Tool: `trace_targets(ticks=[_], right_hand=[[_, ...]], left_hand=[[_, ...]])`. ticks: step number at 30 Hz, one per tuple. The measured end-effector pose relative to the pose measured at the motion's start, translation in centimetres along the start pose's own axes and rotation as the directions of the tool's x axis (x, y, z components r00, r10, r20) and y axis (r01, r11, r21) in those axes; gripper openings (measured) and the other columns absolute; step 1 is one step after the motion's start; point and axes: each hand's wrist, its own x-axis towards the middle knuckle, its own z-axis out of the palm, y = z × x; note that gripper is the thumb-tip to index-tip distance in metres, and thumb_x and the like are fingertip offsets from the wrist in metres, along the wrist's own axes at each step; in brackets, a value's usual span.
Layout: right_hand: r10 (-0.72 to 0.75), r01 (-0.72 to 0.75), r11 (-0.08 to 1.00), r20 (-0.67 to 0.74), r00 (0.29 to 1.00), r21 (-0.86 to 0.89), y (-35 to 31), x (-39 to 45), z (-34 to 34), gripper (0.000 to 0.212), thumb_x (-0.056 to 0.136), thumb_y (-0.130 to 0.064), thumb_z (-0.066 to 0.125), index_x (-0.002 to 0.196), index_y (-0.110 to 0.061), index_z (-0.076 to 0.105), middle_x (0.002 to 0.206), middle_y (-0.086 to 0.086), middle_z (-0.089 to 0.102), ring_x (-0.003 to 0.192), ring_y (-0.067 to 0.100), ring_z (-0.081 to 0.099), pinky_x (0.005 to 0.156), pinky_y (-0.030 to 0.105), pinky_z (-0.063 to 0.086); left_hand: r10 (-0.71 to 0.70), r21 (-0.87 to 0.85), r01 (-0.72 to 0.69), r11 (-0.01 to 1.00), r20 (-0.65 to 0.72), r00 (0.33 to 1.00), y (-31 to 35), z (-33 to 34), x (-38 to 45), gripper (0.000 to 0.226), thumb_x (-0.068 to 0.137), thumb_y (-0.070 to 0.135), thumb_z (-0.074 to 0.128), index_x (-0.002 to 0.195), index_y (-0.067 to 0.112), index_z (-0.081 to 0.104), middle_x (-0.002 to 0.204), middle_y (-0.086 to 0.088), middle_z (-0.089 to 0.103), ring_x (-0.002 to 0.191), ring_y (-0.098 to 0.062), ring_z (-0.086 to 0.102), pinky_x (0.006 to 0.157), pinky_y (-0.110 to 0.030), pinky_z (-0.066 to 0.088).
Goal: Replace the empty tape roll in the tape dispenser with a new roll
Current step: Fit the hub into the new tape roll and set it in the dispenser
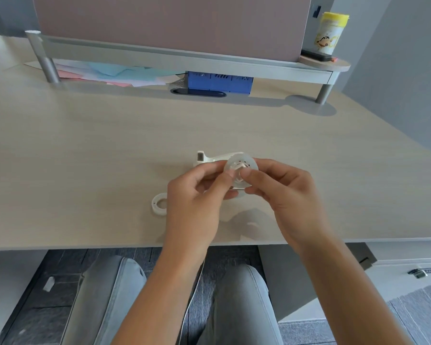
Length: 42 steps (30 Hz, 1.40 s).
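Pale wooden desk (97,145); left hand (197,195) and right hand (279,192) both pinching white tape dispenser (239,165) just above it, white ring (159,204) lying left.

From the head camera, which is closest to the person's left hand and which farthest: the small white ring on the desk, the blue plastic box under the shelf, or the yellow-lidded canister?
1. The small white ring, lying on the desk just left of the left hand.
2. The blue plastic box, under the shelf at the desk's back.
3. The yellow-lidded canister, on the shelf's far right end.
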Motion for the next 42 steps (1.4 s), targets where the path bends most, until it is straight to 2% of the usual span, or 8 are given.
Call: trace_targets(ticks=[3, 6, 23, 28, 32, 35, 38, 42], right_hand=[[0.001, 0.0, 0.998, 0.023, 1.0, -0.058, -0.1, 0.7, -0.7, 0.018, 0.088, -0.023, 0.08, 0.103, -0.015, 0.085, 0.103, 0.01, 0.084, 0.098, 0.03, 0.074, 0.103, 0.054, 0.056], [-0.006, 0.008, 0.998, 0.044, 0.999, -0.059, -0.3, 1.3, -1.1, 0.018, 0.09, -0.02, 0.08, 0.105, -0.012, 0.085, 0.106, 0.013, 0.084, 0.113, 0.047, 0.07, 0.108, 0.062, 0.05], [0.003, -0.001, 0.998, 0.032, 0.999, -0.066, 0.3, 2.4, -1.5, 0.013, 0.088, -0.013, 0.079, 0.1, -0.01, 0.084, 0.097, 0.007, 0.085, 0.094, 0.021, 0.077, 0.101, 0.046, 0.058], [-0.009, 0.012, 0.997, 0.04, 0.999, -0.079, 0.3, 2.4, -1.7, 0.015, 0.09, -0.015, 0.079, 0.103, -0.009, 0.084, 0.098, 0.007, 0.085, 0.102, 0.032, 0.079, 0.1, 0.042, 0.059], [-0.01, 0.014, 0.995, 0.047, 0.999, -0.094, 0.3, 2.3, -1.6, 0.014, 0.091, -0.014, 0.078, 0.102, -0.009, 0.084, 0.098, 0.008, 0.085, 0.095, 0.019, 0.078, 0.099, 0.042, 0.059], [-0.042, 0.047, 0.991, 0.045, 0.998, -0.122, 0.4, 2.5, -1.5, 0.013, 0.091, -0.015, 0.078, 0.102, -0.011, 0.084, 0.097, 0.007, 0.085, 0.091, 0.022, 0.078, 0.094, 0.042, 0.06], [-0.118, 0.114, 0.983, -0.025, 0.993, -0.143, 0.2, 3.4, -1.6, 0.017, 0.089, -0.013, 0.081, 0.105, -0.012, 0.082, 0.099, 0.004, 0.085, 0.09, 0.018, 0.079, 0.089, 0.035, 0.062], [-0.19, 0.156, 0.923, -0.065, 0.98, -0.352, 0.2, 5.5, -2.1, 0.014, 0.09, -0.02, 0.082, 0.104, -0.018, 0.08, 0.098, -0.002, 0.083, 0.094, 0.019, 0.079, 0.091, 0.038, 0.063]], left_hand=[[0.004, -0.012, -0.004, 1.0, 0.026, 1.0, 0.5, 0.1, 0.3, 0.008, 0.09, 0.014, 0.078, 0.093, 0.02, 0.083, 0.082, -0.003, 0.084, 0.072, -0.017, 0.079, 0.074, -0.025, 0.062], [-0.003, 0.003, 0.003, 1.0, 0.028, 1.0, 0.6, 0.3, 0.9, 0.01, 0.089, 0.015, 0.079, 0.09, 0.025, 0.083, 0.08, -0.001, 0.084, 0.072, -0.018, 0.08, 0.077, -0.029, 0.064], [-0.007, 0.084, 0.007, 0.996, 0.0, 1.0, 0.0, 0.9, 1.7, 0.016, 0.09, 0.013, 0.077, 0.086, 0.028, 0.081, 0.077, -0.001, 0.083, 0.071, -0.018, 0.081, 0.068, -0.019, 0.057], [0.003, 0.092, -0.002, 0.996, -0.016, 1.0, -0.2, 1.1, 1.7, 0.013, 0.09, 0.013, 0.078, 0.088, 0.025, 0.082, 0.078, -0.003, 0.083, 0.07, -0.018, 0.081, 0.068, -0.02, 0.057], [0.032, 0.106, -0.031, 0.994, -0.013, 0.999, -0.6, 1.0, 1.7, 0.012, 0.09, 0.017, 0.078, 0.091, 0.028, 0.083, 0.081, -0.001, 0.084, 0.078, -0.022, 0.081, 0.076, -0.03, 0.061], [0.083, 0.15, -0.078, 0.986, -0.028, 0.996, -0.8, 1.1, 1.6, 0.014, 0.092, 0.019, 0.076, 0.095, 0.032, 0.081, 0.083, 0.003, 0.084, 0.081, -0.018, 0.081, 0.076, -0.025, 0.059], [0.21, 0.305, -0.187, 0.934, -0.044, 0.977, -1.3, 1.0, 0.8, 0.019, 0.096, 0.017, 0.071, 0.113, 0.021, 0.078, 0.097, 0.005, 0.08, 0.088, -0.009, 0.075, 0.077, -0.02, 0.057], [0.391, 0.619, -0.341, 0.708, 0.058, 0.918, -2.2, 0.2, 0.0, 0.03, 0.096, 0.016, 0.066, 0.125, 0.01, 0.07, 0.121, -0.001, 0.068, 0.114, -0.019, 0.066, 0.099, -0.03, 0.053]])
